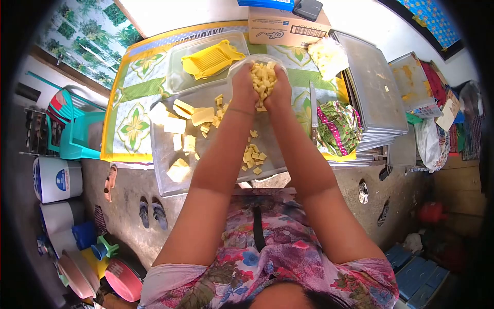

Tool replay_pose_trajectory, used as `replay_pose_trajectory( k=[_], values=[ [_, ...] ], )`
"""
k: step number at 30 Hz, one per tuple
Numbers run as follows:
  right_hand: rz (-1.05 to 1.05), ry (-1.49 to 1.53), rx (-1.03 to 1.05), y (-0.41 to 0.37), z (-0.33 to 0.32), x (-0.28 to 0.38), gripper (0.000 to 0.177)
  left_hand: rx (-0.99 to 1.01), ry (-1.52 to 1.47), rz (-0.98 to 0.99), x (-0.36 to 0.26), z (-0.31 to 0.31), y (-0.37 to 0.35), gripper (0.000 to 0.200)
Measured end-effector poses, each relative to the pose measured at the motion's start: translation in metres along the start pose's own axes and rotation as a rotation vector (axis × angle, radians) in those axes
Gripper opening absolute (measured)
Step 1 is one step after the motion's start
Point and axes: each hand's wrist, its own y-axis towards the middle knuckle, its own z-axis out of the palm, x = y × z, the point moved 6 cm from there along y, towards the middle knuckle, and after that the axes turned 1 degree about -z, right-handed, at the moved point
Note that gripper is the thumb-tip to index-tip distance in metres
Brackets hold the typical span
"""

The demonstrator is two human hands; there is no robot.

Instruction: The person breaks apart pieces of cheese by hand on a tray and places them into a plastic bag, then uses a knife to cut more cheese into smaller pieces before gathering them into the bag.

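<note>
My left hand (244,88) and my right hand (279,88) are cupped together around a heap of small pale-yellow cubes (263,78). Both are over a clear round bowl (235,66) behind the tray. Below them lies a grey metal tray (221,159). Larger pale-yellow blocks (175,125) rest on the tray's left part, with more small cubes (252,156) near its front edge. A yellow slotted grater (212,59) sits in a clear plastic container (175,77) at the back left. To the right of the tray lies a knife (313,110).
A bundled green and pink cloth (338,127) sits beside the knife. Stacked metal trays (373,82) stand at the right. Behind are a cardboard box (283,28) and a bag of pale pieces (328,57). A teal chair (80,131) is at the left.
</note>
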Motion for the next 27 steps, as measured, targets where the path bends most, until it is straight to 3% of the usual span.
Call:
replay_pose_trajectory(
  k=[2, 5, 8, 11, 14, 16, 17, 20, 23, 27],
  values=[
    [-0.014, -0.018, -0.034, 0.019, -0.003, 0.000, 0.027, -0.021, -0.013, -0.025, -0.004, 0.008, 0.004, 0.028],
    [-0.130, -0.075, -0.076, 0.035, -0.012, 0.004, 0.027, 0.057, -0.107, 0.225, -0.013, -0.006, 0.037, 0.025],
    [-0.253, -0.129, -0.126, 0.022, 0.000, 0.017, 0.024, -0.095, 0.084, 0.537, -0.042, -0.009, 0.023, 0.027],
    [-0.281, -0.137, -0.098, 0.022, 0.002, 0.024, 0.021, -0.118, 0.170, 0.567, -0.053, -0.001, 0.008, 0.025],
    [-0.244, -0.132, -0.107, -0.003, 0.031, 0.043, 0.022, -0.043, 0.264, 0.539, -0.061, 0.010, 0.003, 0.024],
    [-0.187, -0.155, -0.096, -0.011, 0.038, 0.054, 0.026, -0.001, 0.254, 0.339, -0.066, 0.026, -0.016, 0.023],
    [-0.186, -0.303, -0.167, -0.018, 0.036, 0.061, 0.031, 0.020, 0.247, 0.236, -0.066, 0.030, -0.023, 0.023],
    [-0.069, -0.304, -0.090, -0.002, 0.009, 0.054, 0.033, -0.072, 0.395, 0.217, -0.074, 0.008, -0.016, 0.022],
    [-0.132, -0.365, 0.050, -0.020, 0.000, 0.053, 0.030, 0.040, 0.443, 0.131, -0.066, -0.005, -0.028, 0.025],
    [-0.121, -0.265, 0.035, -0.051, -0.015, 0.038, 0.024, 0.056, 0.409, 0.132, -0.051, -0.025, -0.065, 0.026]
  ],
)
